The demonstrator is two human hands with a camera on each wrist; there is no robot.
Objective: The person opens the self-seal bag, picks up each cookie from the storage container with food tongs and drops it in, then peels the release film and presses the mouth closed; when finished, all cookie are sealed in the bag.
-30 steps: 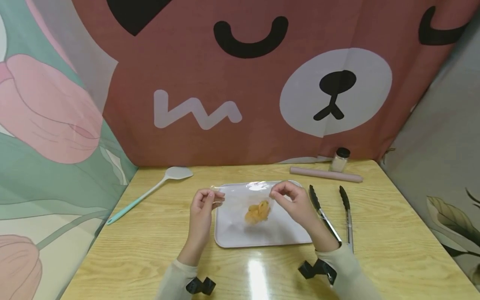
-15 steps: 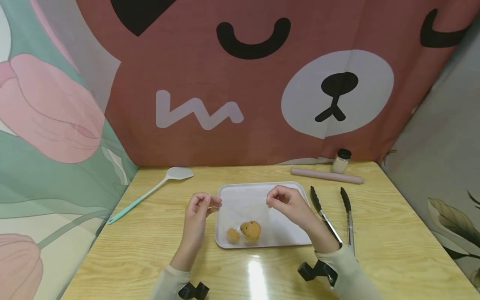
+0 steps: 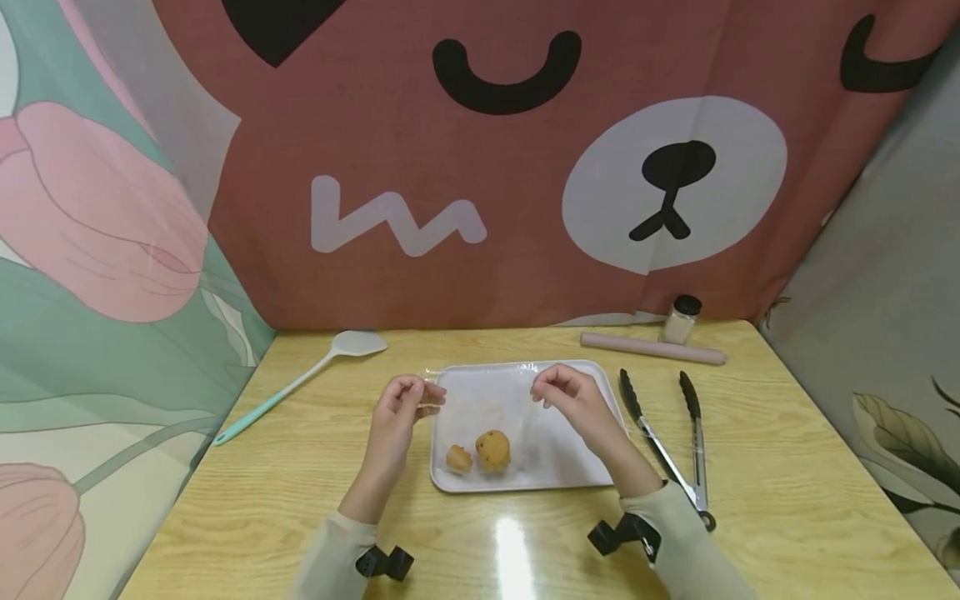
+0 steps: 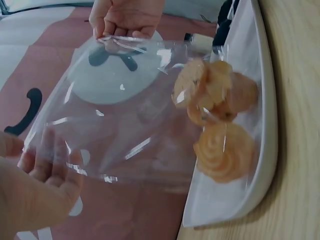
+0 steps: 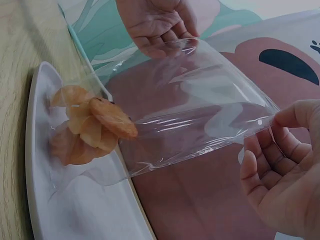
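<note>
A clear plastic bag (image 4: 120, 125) is stretched between my two hands, above the white tray (image 3: 555, 475). My left hand (image 3: 401, 408) pinches one upper corner between thumb and fingertips, and my right hand (image 3: 576, 402) pinches the other. Golden-brown cookies sit at the bottom of the bag: a swirled cookie (image 4: 225, 152) lies apart from a cluster of thinner pieces (image 5: 82, 127). A round, dark-flecked cookie (image 3: 492, 451) shows in the head view, with a smaller piece (image 3: 459, 458) to its left. The bag's bottom hangs close over the tray.
Metal tongs (image 3: 697, 454) with black tips lie spread to the tray's right. Behind them are a pinkish rod (image 3: 652, 347) and a black-lidded jar (image 3: 681, 320). A spatula (image 3: 300, 383) with a turquoise handle lies at the left. A bear-print cloth hangs behind the table.
The cookies in the bag have swung from mid-tray toward its front left and separated from one clump into two groups. Both hands have shifted slightly left, still pinching the bag.
</note>
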